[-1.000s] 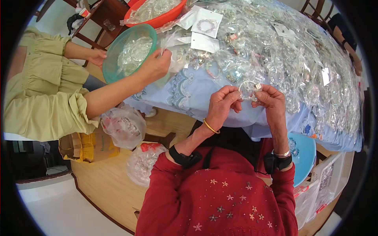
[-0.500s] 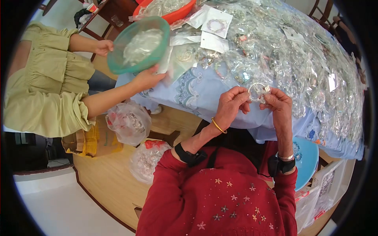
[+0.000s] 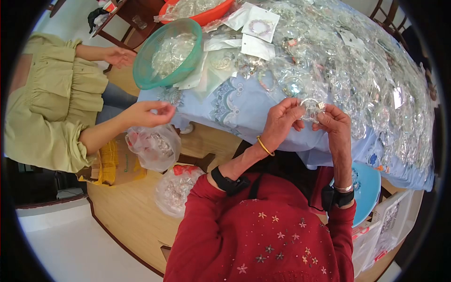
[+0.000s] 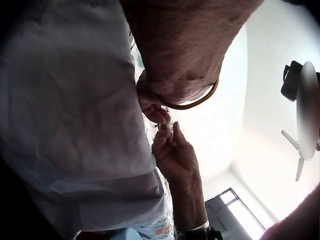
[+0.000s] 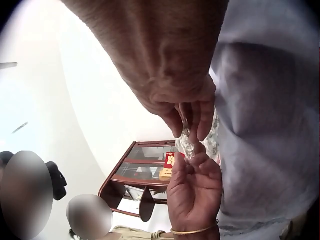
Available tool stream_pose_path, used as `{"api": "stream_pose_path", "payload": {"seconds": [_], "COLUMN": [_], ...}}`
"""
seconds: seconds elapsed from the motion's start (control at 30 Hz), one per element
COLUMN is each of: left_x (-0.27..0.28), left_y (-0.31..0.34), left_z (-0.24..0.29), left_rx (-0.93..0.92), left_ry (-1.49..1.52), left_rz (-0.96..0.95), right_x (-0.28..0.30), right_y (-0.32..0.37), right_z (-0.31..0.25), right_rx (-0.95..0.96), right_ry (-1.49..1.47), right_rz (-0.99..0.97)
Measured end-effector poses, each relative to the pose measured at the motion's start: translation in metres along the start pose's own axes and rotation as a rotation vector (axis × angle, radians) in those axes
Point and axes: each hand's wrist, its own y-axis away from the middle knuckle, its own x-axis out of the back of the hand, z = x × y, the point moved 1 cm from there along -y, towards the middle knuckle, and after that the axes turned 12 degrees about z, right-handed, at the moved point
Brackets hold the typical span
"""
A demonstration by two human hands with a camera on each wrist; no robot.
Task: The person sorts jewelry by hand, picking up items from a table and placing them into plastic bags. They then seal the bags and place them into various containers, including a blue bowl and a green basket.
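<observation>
My two hands meet at the near edge of the table and hold one clear bead bracelet (image 3: 311, 104) with a small tag between them. My left hand (image 3: 282, 118) pinches its left side, and my right hand (image 3: 331, 120) pinches its right side. In the left wrist view the fingertips of my left hand (image 4: 155, 112) and right hand (image 4: 172, 150) touch over the pale tablecloth (image 4: 65, 125). The right wrist view shows my right hand (image 5: 192, 117) above my left hand (image 5: 196, 187); the bracelet is barely visible there.
Many bagged clear bracelets (image 3: 357, 66) cover the blue tablecloth (image 3: 235, 113). A green bowl (image 3: 165, 52) and an orange basin (image 3: 203, 14) stand at the far left. A person in a yellow-green top (image 3: 51, 103) sits at the left. A blue basin (image 3: 364, 188) lies below the table.
The other person let go of the green bowl, which now stands on the table, and drew that hand back toward themselves. My hands stay together on the bracelet.
</observation>
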Motion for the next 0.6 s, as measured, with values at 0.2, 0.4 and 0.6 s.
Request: {"api": "stream_pose_path", "payload": {"seconds": [0.2, 0.4, 0.6], "left_x": [-0.008, -0.041, -0.083], "left_y": [-0.007, -0.004, 0.003], "left_z": [-0.001, 0.005, 0.005], "left_rx": [0.076, 0.172, 0.176], "left_ry": [-0.105, -0.142, -0.405], "left_rz": [-0.069, -0.219, -0.421], "right_x": [0.011, 0.040, 0.068], "right_y": [0.009, 0.033, 0.074], "right_z": [-0.002, -0.004, -0.005], "right_rx": [-0.005, -0.037, -0.017], "right_ry": [-0.011, -0.216, -0.427], "right_rz": [0.077, 0.178, 0.321]}}
